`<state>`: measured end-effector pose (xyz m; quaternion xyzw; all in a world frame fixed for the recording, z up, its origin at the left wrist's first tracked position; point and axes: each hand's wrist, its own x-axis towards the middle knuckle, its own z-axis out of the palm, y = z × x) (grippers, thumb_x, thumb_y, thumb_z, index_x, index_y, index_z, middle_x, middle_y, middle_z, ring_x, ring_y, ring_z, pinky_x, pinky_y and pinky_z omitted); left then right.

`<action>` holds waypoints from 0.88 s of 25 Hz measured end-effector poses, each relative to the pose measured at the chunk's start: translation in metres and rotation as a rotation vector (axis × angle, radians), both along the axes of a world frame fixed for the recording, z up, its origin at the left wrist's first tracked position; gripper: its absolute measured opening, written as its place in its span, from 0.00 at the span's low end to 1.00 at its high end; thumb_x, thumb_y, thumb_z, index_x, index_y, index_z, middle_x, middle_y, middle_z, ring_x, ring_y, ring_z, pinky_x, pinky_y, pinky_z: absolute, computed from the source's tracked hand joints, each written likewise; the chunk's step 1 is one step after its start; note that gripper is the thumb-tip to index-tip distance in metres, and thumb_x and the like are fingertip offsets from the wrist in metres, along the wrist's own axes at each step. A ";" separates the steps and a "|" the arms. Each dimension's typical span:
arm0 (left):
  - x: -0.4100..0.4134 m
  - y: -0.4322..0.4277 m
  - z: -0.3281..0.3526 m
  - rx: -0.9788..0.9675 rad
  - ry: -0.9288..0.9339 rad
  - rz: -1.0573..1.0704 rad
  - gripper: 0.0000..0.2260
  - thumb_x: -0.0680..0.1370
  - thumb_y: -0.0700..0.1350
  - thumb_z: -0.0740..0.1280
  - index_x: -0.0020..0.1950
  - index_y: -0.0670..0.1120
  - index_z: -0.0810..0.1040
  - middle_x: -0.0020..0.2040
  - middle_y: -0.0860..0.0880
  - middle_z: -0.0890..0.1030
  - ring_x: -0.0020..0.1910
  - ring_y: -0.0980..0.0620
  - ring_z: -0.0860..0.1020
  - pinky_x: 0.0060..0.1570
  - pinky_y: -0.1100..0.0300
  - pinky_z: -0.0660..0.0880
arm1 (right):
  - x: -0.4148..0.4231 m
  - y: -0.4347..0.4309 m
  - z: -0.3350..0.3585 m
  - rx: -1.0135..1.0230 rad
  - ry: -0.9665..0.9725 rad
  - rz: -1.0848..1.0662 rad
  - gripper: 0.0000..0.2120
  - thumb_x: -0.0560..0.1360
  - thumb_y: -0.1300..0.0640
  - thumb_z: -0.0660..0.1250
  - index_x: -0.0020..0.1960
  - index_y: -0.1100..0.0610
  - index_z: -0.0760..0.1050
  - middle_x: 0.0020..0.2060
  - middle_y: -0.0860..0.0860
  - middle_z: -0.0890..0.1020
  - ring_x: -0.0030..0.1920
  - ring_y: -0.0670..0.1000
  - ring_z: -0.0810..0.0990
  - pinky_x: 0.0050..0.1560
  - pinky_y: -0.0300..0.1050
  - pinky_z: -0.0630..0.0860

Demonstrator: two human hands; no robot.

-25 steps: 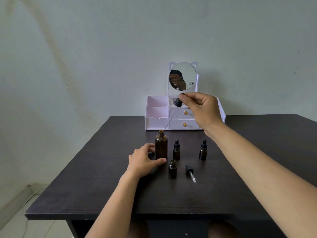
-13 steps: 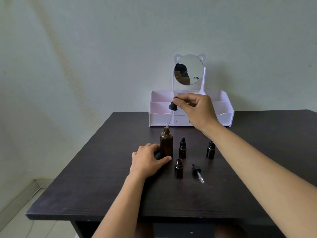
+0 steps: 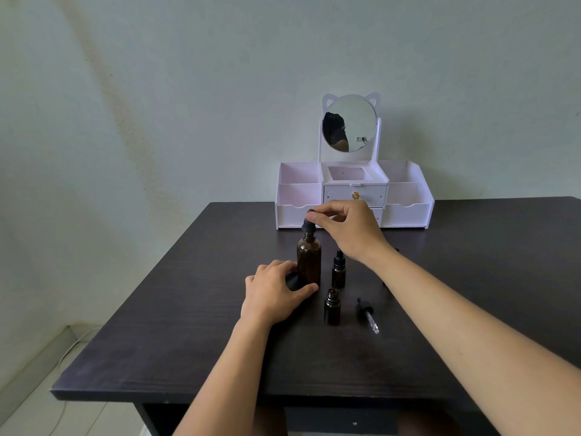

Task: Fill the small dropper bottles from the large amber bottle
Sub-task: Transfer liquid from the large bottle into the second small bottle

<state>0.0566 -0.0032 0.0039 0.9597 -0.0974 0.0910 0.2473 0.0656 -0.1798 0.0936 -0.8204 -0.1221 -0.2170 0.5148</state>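
Large amber glass bottle upright mid dark wooden table. Left hand at its 8 o'clock, thumb and fingers curled round the base. Right hand above, pinching black dropper cap at the mouth; can't tell if it's seated. Small capped amber dropper bottle just beside at 3 o'clock. Small open amber bottle at 5, loose black dropper with glass pipette lying beside it. Right forearm crosses 3–4 o'clock, hiding the table behind it. White drawer organiser with round cat-eared mirror at 12.
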 end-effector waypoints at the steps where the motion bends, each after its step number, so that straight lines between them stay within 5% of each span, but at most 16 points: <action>1: 0.000 0.000 0.000 -0.001 -0.001 0.001 0.27 0.71 0.71 0.66 0.66 0.60 0.74 0.66 0.56 0.76 0.65 0.50 0.71 0.62 0.47 0.65 | 0.000 0.000 0.001 -0.008 0.006 0.006 0.05 0.74 0.50 0.75 0.48 0.49 0.86 0.42 0.41 0.85 0.43 0.47 0.81 0.44 0.33 0.74; 13: 0.001 0.000 0.001 0.010 0.016 -0.011 0.27 0.71 0.71 0.66 0.66 0.60 0.74 0.66 0.56 0.75 0.65 0.50 0.71 0.61 0.48 0.65 | -0.001 -0.002 0.014 0.027 -0.058 -0.002 0.05 0.75 0.50 0.74 0.49 0.50 0.86 0.45 0.41 0.86 0.46 0.42 0.82 0.50 0.36 0.77; 22: -0.009 -0.001 0.002 -0.076 0.012 -0.020 0.30 0.72 0.65 0.70 0.71 0.59 0.67 0.62 0.59 0.77 0.64 0.53 0.72 0.64 0.50 0.65 | -0.023 -0.024 0.067 0.285 -0.200 -0.045 0.06 0.75 0.53 0.74 0.51 0.52 0.85 0.40 0.44 0.86 0.36 0.37 0.80 0.42 0.34 0.77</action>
